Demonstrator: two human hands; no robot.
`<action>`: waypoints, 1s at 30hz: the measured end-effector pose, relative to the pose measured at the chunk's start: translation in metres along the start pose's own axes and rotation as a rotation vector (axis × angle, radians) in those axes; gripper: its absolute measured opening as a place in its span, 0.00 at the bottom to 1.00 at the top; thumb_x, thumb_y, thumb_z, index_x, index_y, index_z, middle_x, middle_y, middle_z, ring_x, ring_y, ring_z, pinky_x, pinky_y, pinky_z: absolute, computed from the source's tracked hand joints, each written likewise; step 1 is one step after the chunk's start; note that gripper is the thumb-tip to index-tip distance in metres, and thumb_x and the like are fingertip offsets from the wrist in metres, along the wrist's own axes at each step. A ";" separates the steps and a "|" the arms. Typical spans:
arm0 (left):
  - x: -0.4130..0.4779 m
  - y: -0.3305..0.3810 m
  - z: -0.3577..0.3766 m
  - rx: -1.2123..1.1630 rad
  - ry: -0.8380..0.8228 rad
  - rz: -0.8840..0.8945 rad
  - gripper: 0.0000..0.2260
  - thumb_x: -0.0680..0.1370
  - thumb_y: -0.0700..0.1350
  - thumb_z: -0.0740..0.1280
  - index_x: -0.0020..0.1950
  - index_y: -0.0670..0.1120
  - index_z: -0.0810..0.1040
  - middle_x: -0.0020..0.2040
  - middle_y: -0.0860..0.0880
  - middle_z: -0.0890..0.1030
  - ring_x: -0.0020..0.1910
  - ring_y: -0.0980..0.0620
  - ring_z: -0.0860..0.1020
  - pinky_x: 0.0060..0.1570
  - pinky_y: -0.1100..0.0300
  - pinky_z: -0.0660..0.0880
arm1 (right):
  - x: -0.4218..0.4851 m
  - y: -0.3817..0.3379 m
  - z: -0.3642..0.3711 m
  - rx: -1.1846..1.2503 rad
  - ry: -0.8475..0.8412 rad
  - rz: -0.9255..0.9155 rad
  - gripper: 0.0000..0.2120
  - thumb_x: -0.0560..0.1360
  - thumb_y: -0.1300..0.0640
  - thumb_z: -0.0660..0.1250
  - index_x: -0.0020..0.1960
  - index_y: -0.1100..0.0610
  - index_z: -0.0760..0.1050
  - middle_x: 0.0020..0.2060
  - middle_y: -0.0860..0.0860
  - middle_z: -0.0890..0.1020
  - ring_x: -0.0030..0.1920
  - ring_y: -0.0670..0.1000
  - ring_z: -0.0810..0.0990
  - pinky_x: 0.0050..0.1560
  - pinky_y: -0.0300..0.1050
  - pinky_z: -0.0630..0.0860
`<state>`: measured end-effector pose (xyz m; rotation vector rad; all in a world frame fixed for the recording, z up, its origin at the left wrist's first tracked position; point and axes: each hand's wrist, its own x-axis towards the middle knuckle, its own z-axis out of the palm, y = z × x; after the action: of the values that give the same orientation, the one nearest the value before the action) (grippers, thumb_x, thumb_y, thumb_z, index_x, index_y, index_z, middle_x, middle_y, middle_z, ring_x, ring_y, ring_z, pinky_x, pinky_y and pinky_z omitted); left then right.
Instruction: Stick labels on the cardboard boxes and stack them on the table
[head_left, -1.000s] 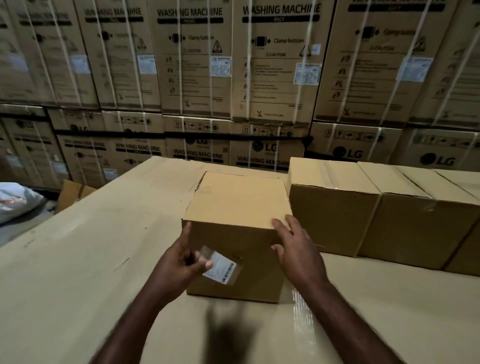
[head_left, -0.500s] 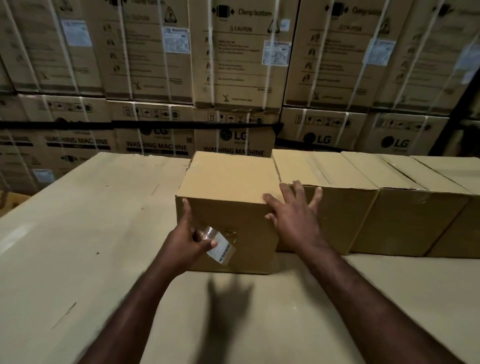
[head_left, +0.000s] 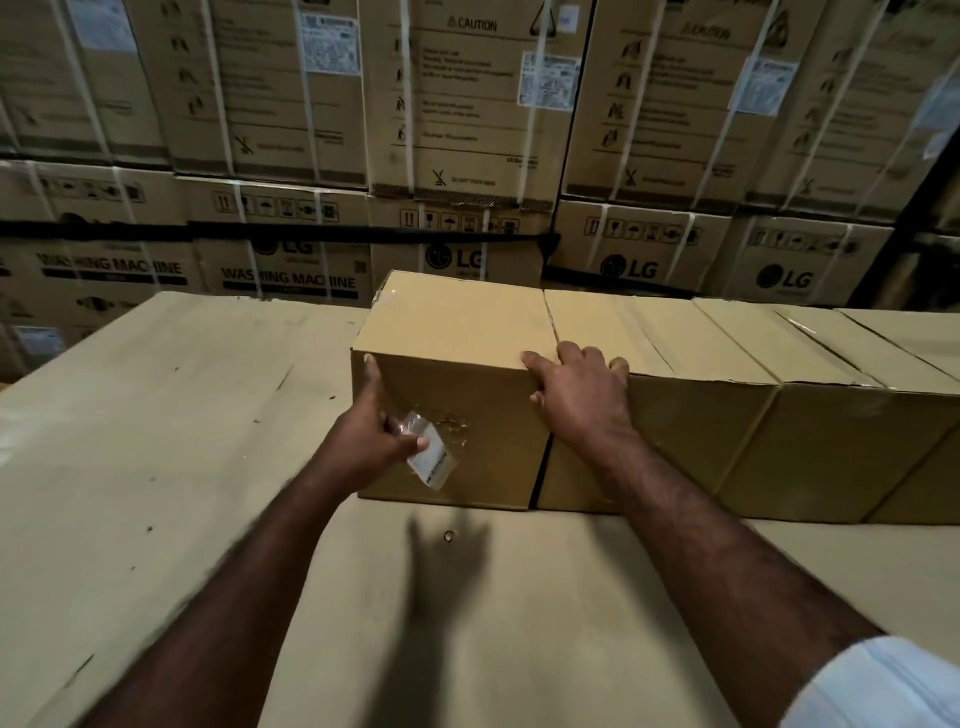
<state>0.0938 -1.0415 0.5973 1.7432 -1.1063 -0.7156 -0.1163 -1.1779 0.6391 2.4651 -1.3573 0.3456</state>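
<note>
Left hand: our left hand (head_left: 371, 439) pinches a small label (head_left: 429, 453) between thumb and fingers, with the forefinger stretched up along the left front edge of the box.
Label: it is a white slip in a clear sleeve, hanging tilted just right of our left hand and lying against the front face of the box; we cannot tell whether it is stuck down.
Right hand: our right hand (head_left: 579, 395) lies spread and flat over the top right front corner of the same box, holding nothing, its fingers reaching onto the top of the neighbour to the right.
Box: the plain box (head_left: 457, 364) sits between our two hands, on the table, its right side touching the next box.
Row of boxes: to the right of our right hand, more plain boxes (head_left: 727, 415) stand side by side in one line, touching each other.
Table: the table (head_left: 156, 441) spreads below and to the left of our hands, covered in cardboard sheet.
Cartons: beyond our hands, behind the table, big printed washing machine cartons (head_left: 467, 130) are stacked in a wall.
</note>
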 end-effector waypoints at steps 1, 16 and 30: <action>0.000 -0.001 0.000 0.004 0.003 -0.004 0.54 0.74 0.40 0.75 0.78 0.61 0.34 0.46 0.41 0.82 0.49 0.48 0.83 0.52 0.47 0.81 | 0.000 -0.002 0.000 0.009 -0.008 0.009 0.26 0.79 0.47 0.65 0.75 0.41 0.62 0.67 0.54 0.73 0.66 0.58 0.71 0.66 0.64 0.65; -0.080 0.073 0.014 -0.299 -0.232 0.156 0.31 0.74 0.34 0.71 0.74 0.51 0.68 0.58 0.42 0.79 0.57 0.44 0.81 0.55 0.49 0.81 | -0.102 -0.008 -0.075 1.059 -0.300 0.021 0.10 0.75 0.55 0.73 0.56 0.56 0.81 0.48 0.50 0.84 0.47 0.45 0.83 0.46 0.41 0.82; -0.182 0.136 0.202 -0.560 -0.416 0.222 0.28 0.72 0.28 0.72 0.69 0.43 0.71 0.47 0.44 0.79 0.44 0.49 0.80 0.47 0.54 0.82 | -0.303 0.136 -0.123 1.217 -0.037 0.544 0.03 0.74 0.66 0.72 0.47 0.62 0.82 0.34 0.51 0.83 0.32 0.44 0.76 0.33 0.37 0.71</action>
<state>-0.2013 -0.9790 0.6387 1.0059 -1.2016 -1.1501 -0.3984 -0.9650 0.6665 2.7960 -2.2722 1.6728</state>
